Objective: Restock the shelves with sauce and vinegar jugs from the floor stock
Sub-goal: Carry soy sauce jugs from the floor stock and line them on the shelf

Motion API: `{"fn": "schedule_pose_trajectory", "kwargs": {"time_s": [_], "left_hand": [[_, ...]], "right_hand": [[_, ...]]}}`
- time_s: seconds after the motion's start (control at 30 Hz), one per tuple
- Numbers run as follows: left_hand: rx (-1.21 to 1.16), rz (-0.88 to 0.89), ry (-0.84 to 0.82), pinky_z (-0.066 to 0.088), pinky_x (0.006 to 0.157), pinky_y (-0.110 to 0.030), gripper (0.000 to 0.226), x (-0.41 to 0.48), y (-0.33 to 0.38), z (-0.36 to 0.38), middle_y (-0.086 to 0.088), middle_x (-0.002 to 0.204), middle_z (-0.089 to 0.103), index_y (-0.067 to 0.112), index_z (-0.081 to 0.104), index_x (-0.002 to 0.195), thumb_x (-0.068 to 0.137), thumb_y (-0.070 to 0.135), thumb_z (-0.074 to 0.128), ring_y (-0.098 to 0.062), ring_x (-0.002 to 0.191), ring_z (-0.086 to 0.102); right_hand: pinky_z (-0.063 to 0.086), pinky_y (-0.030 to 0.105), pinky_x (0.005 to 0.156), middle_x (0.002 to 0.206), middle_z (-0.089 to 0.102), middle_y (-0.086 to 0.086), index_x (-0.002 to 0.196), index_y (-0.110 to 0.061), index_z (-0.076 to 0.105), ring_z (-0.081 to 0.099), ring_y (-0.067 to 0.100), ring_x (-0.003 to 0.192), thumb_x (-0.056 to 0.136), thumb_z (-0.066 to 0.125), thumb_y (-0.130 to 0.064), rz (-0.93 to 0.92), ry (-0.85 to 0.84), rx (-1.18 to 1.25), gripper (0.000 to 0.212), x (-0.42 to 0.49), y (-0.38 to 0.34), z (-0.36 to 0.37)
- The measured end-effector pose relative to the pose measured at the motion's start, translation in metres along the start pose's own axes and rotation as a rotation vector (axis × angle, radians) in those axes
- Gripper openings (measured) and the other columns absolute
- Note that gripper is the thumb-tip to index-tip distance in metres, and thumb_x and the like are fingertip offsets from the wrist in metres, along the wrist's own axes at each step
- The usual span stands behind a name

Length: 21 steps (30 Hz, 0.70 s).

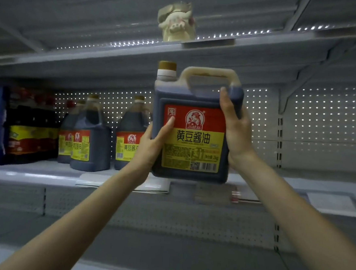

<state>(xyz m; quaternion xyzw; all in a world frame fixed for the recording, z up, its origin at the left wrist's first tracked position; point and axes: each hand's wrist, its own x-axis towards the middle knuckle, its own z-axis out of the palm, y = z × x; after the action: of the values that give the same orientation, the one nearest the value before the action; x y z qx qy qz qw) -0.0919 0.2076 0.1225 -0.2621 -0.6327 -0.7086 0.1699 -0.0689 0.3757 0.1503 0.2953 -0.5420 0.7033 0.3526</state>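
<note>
Fingers [227, 104] of right hand [235, 130] gripping soy sauce jug [192, 123], left hand [153, 145] clasping its opposite side, both arms raised

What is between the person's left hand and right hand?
In the head view, a dark soy sauce jug lies between them; the left hand and the right hand grip its two sides.
</note>
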Motion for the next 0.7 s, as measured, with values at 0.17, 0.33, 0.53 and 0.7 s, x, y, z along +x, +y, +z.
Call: {"fn": "schedule_pose_trajectory", "kwargs": {"time_s": [0.17,0.33,0.53,0.7], "left_hand": [[-0.015,-0.042,0.02,0.055,0.054,-0.024,0.063,0.036,-0.014,0.003,0.006,0.091,0.072,0.026,0.052,0.12,0.073,0.067,0.047,-0.008,0.074,0.071],[0.003,-0.053,0.063,0.056,0.063,-0.028,0.063,0.052,-0.045,-0.01,0.005,0.096,0.072,0.028,0.053,0.118,0.068,0.067,0.049,-0.012,0.083,0.071],[0.058,0.152,0.182,0.055,0.086,-0.036,0.05,0.063,-0.083,-0.02,0.0,0.107,0.069,0.022,0.056,0.12,0.082,0.054,0.051,-0.016,0.099,0.066],[0.173,0.26,0.2,0.05,0.096,-0.032,0.068,0.066,-0.092,-0.021,0.007,0.121,0.06,0.022,0.04,0.138,0.083,0.062,0.044,-0.006,0.11,0.058]], "right_hand": [[0.054,0.025,0.065,0.087,0.067,0.003,0.121,-0.004,0.051,0.069,0.018,0.077,0.075,0.07,-0.053,0.01,-0.022,-0.062,0.07,0.036,0.03,0.003],[0.056,0.031,0.066,0.084,0.068,0.003,0.107,-0.011,0.058,0.069,0.018,0.074,0.076,0.07,-0.054,0.041,0.021,-0.113,0.055,0.05,0.068,0.009],[0.057,0.037,0.074,0.09,0.071,0.008,0.107,-0.013,0.06,0.07,0.023,0.079,0.07,0.075,-0.057,0.133,0.098,-0.102,0.059,0.048,0.108,0.014],[0.057,0.031,0.068,0.088,0.071,0.004,0.115,-0.01,0.058,0.07,0.02,0.077,0.064,0.072,-0.061,0.132,0.119,-0.127,0.072,0.052,0.115,0.012]]}}
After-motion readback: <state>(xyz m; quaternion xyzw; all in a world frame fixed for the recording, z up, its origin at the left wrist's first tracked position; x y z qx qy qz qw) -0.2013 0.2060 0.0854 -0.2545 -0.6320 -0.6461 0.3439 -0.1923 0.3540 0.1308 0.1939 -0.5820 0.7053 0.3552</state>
